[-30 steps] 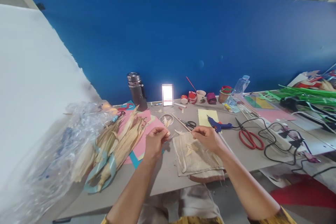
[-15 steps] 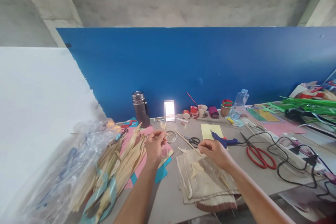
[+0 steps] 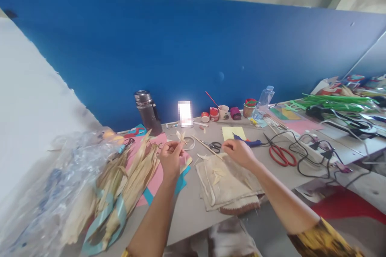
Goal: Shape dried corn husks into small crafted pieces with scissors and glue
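My left hand (image 3: 169, 156) is raised over the table, fingers pinched on a small pale corn-husk piece (image 3: 181, 136) that sticks up from them. My right hand (image 3: 238, 153) hovers over a folded beige cloth (image 3: 229, 186) with husk scraps on it; its fingers are curled and pinched, and what they hold is too small to make out. A thin wooden stick (image 3: 206, 147) lies just left of it. A heap of dried corn husks (image 3: 126, 180) lies left of my left hand on pink and blue paper (image 3: 157, 180).
A blue glue gun (image 3: 247, 141), red-handled scissors (image 3: 279, 154), small black scissors (image 3: 214, 145) and tangled black cables (image 3: 313, 152) lie to the right. A steel flask (image 3: 146, 113), paint pots and cups line the blue board. A clear plastic bag (image 3: 54, 180) fills the left.
My left hand has lifted the husk piece slightly higher. The right hand stays over the cloth. The view swung up and then back down.
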Available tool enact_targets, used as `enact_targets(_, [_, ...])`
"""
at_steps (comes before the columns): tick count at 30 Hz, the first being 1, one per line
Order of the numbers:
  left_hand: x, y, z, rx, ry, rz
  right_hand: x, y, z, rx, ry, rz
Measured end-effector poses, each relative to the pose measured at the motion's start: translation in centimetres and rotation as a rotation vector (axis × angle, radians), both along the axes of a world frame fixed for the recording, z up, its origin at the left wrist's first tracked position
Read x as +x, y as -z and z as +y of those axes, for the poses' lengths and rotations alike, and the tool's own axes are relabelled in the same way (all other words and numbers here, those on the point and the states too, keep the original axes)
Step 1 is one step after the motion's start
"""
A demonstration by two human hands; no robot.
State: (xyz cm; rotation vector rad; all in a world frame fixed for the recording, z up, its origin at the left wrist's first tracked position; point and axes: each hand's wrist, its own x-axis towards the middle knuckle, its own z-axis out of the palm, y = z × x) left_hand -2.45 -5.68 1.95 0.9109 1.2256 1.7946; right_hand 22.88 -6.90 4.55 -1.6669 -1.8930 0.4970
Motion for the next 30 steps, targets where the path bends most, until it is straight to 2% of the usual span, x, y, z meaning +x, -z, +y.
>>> enact_targets(4, [-0.1, 0.5, 0.2, -0.026, 0.012, 0.001, 0.9, 0.3, 0.4, -0.049, 0.089, -0.185])
enact_targets(8, [-0.4, 0.9, 0.3, -0.165, 0.077, 0.099, 1.0, 1.0, 0.1, -0.124, 0.052, -0.269])
enact_targets(14, [-1.4, 2.2, 1.0, -0.284, 0.053, 0.416, 0.7, 1.5, -0.4, -0.146, -0.003, -0.207])
enact_targets(17, [-1.7, 2.6, 1.1, -0.316, 0.054, 0.494, 0.8, 1.4, -0.6, -0.137, -0.023, -0.181])
enact_targets(25, [-1.5, 1.5, 1.0, -0.412, 0.026, 0.66, 2.0, 1.8, -1.1, -0.124, -0.033, -0.153])
enact_targets(30, [-1.6, 1.6, 1.0, -0.421, 0.028, 0.744, 2.7, 2.1, -1.6, -0.138, -0.027, -0.154])
